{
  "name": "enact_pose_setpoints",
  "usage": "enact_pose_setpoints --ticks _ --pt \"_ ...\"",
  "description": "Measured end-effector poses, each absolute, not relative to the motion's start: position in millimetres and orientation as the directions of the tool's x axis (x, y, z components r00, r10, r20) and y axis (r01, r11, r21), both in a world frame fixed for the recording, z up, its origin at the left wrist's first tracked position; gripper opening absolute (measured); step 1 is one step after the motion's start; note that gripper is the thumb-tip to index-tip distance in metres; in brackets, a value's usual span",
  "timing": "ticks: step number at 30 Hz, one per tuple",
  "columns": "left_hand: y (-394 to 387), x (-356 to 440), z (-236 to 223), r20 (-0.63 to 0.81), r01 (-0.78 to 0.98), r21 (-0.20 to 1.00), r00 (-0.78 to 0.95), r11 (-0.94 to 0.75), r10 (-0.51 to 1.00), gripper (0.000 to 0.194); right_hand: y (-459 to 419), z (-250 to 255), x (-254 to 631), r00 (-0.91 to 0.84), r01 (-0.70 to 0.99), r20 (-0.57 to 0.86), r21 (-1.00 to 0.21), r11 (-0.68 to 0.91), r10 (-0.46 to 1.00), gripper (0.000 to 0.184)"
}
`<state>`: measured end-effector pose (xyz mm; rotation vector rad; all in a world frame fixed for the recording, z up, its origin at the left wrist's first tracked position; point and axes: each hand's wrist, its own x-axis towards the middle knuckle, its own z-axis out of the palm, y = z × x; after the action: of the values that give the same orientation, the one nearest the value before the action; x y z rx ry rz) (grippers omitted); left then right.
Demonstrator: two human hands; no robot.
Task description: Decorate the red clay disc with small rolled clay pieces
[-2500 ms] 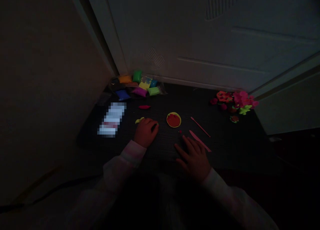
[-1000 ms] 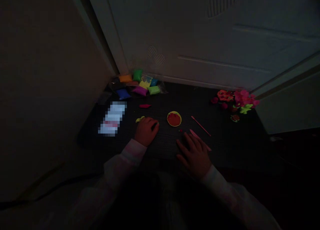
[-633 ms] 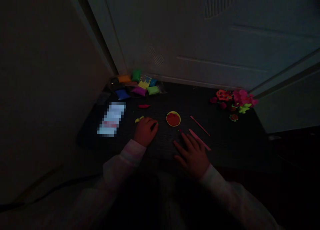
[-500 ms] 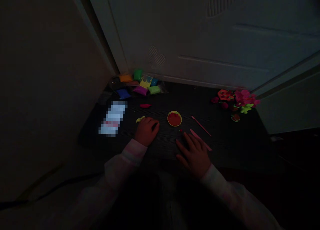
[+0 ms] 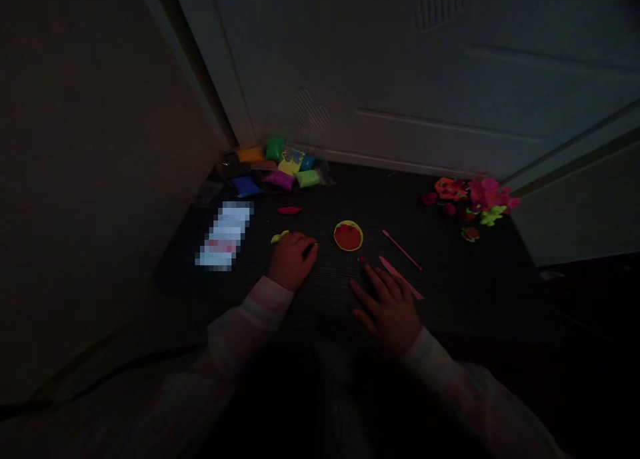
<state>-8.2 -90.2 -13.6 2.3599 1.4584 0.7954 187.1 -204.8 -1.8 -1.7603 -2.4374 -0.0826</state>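
Observation:
My left hand (image 5: 294,262) rests on the dark table with its fingers curled and the thumb meeting the index fingertip. A tiny pale green speck shows at that pinch, too small to name. Beside its knuckles lies a piece of yellow clay (image 5: 279,236). My right hand (image 5: 390,309) is palm down with the fingers spread, holding nothing. Just beyond its fingertips sits a small red and green bit of clay (image 5: 361,260). A pink plastic clay knife (image 5: 401,278) lies against the right side of that hand. Between and beyond both hands is a red clay disc with a yellow rim (image 5: 349,236).
A thin pink modelling stick (image 5: 403,250) and a dark pink clay piece (image 5: 290,210) lie on the table (image 5: 320,286). Several coloured clay packets (image 5: 279,179) are at the back left, above a lit, blurred phone (image 5: 225,236). Bright clay flowers (image 5: 487,196) are heaped at the right.
Both hands hold almost the same pose and place. The whole view has shifted very slightly; nothing was picked up or let go.

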Motion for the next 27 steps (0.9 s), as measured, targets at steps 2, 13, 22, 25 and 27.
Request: enact_pose_setpoints --ticks 2,13,22,25,27 --pt "-90.4 -8.1 -13.5 0.313 0.745 0.481 0.346 -0.462 0.884 0.018 -205.4 -2.3 187.6 -0.31 0.947 0.146 -0.04 0.318 0.94 0.042" --pt "-89.9 -8.5 -13.6 0.308 0.745 0.483 0.349 -0.461 0.885 0.019 -207.9 -4.0 189.7 -0.314 0.943 0.165 -0.062 0.328 0.935 0.041" --pt "-89.9 -8.5 -13.6 0.308 0.742 0.49 0.344 -0.458 0.887 0.019 -213.5 -4.7 193.8 -0.312 0.944 0.176 -0.051 0.325 0.934 0.041" --pt "-89.8 -8.5 -13.1 0.305 0.741 0.49 0.348 -0.46 0.886 0.019 -214.5 -3.7 194.0 -0.315 0.945 0.176 -0.039 0.326 0.933 0.039" --pt "-89.8 -8.4 -12.9 0.304 0.74 0.49 0.35 -0.461 0.886 0.019 -215.1 -3.4 194.0 -0.318 0.944 0.177 -0.03 0.328 0.931 0.038"
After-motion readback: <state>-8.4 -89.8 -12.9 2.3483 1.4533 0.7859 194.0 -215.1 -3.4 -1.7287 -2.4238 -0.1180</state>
